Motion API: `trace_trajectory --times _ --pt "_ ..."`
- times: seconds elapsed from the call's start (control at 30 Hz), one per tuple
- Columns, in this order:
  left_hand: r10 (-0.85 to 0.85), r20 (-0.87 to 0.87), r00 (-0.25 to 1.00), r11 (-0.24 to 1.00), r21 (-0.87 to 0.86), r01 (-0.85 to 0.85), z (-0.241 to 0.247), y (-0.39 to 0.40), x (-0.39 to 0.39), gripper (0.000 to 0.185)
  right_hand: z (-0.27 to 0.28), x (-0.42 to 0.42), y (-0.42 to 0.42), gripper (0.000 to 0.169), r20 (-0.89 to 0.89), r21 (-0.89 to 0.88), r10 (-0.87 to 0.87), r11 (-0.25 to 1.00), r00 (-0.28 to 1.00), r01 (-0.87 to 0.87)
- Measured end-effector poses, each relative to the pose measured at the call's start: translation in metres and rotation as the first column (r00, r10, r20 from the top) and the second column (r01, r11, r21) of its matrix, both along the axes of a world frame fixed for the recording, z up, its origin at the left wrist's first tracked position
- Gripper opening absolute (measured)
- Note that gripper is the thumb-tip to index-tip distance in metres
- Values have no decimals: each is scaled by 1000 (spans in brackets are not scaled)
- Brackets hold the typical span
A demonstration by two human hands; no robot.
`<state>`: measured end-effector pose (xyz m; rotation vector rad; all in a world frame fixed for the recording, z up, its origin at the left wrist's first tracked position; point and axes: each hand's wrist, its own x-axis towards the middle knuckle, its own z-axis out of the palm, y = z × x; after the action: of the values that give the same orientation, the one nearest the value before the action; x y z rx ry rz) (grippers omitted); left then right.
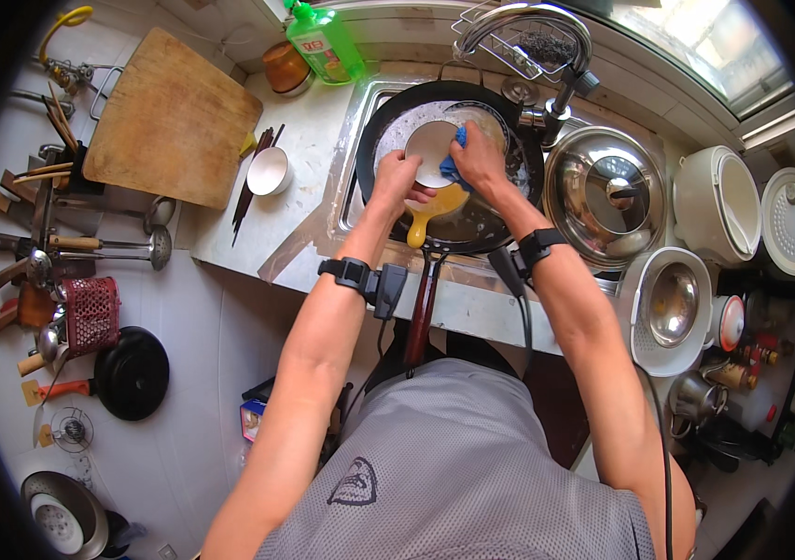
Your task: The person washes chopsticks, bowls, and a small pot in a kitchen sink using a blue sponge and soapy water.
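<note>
A white bowl is gripped at its left rim by my left hand. My right hand holds a blue cloth against the bowl's right side. Both hands are over a large black wok set on the sink, with foamy water in it. A patterned dish lies in the wok behind my right hand. Below the bowl, a yellow ladle or spoon rests in the wok, its short end towards me. The wok's dark red handle points at my body.
A chrome faucet arches over the wok's back right. To its right lies a steel lid. On the left counter are a small white bowl, dark chopsticks and a wooden cutting board. A green detergent bottle stands behind.
</note>
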<state>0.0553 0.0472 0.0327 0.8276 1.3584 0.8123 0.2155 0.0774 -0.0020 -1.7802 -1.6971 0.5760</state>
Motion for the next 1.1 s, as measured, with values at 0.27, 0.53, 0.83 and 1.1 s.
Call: trace_trajectory --times 0.27,0.53,0.83,1.1 --pt "101 -210 972 988 137 -73 -6 13 9 30 13 -7 13 33 -47 9 7 1000 999 -7" --pt "374 -87 923 903 261 -341 -4 6 24 19 -9 -30 -6 38 -486 -332 -136 943 863 -38" --pt "274 -17 962 943 202 -265 -10 8 -25 29 -5 17 -16 53 64 -310 -6 951 998 26" --pt "135 57 989 973 183 -143 -4 -3 -39 35 -76 39 -29 45 391 -220 262 957 882 -187"
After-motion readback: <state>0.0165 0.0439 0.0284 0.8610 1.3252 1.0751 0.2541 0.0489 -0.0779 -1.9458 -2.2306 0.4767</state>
